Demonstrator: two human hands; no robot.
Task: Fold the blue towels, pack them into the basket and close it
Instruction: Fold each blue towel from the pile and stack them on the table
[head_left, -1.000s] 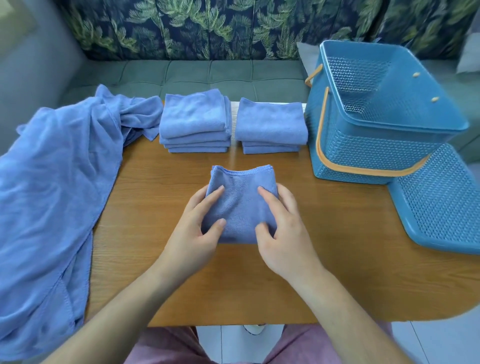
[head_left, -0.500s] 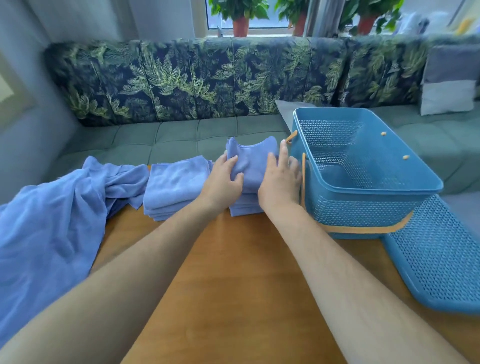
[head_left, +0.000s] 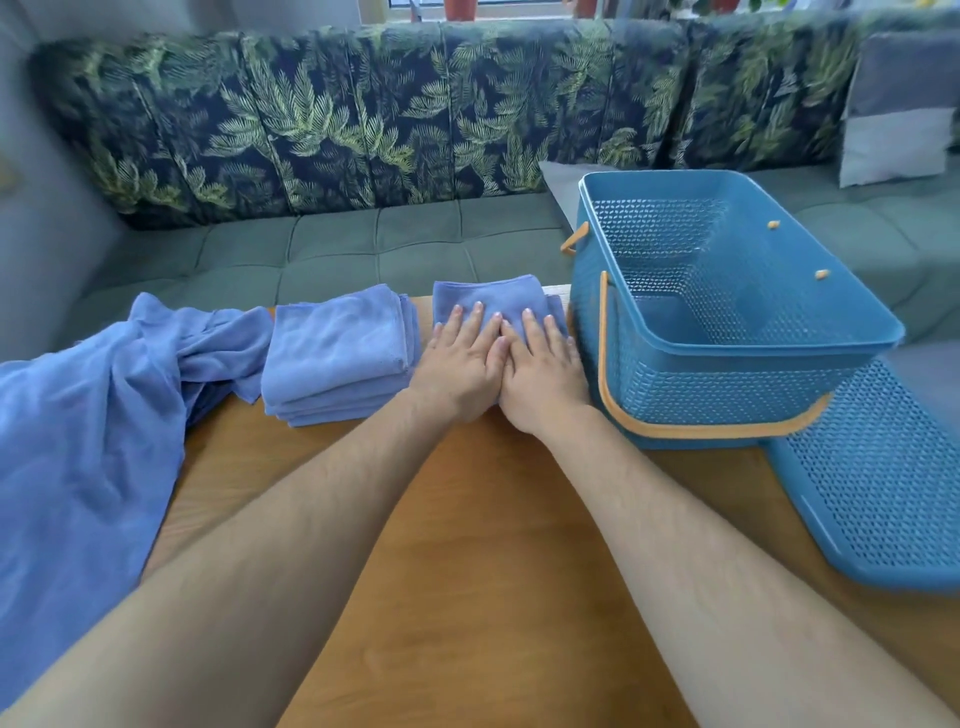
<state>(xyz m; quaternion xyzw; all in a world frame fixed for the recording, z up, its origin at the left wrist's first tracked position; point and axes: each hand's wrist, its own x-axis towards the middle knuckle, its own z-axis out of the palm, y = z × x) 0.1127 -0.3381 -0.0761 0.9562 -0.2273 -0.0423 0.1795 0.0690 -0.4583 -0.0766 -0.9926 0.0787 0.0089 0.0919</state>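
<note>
Head view: table (head_left: 467, 545), loose towels (head_left: 78, 441) draped off its left edge, open basket (head_left: 727, 374) at far-right corner, lid (head_left: 883, 493) on right edge. Left stack (head_left: 332, 353) and right stack (head_left: 493, 299) of folded towels sit on far edge. Left hand (head_left: 457, 369) and right hand (head_left: 545, 374) press flat, fingers straight, on right stack just beside basket.

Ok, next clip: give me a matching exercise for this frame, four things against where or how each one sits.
Things
1. basket
2. lid
3. unfolded towel
4. folded stack nearest the basket

States
A. heaped at the left side of the table
B. pressed flat under the left hand and right hand
C. open, no towels inside
D. lying flat to the right of the basket

Pairs: 1-C, 2-D, 3-A, 4-B
</note>
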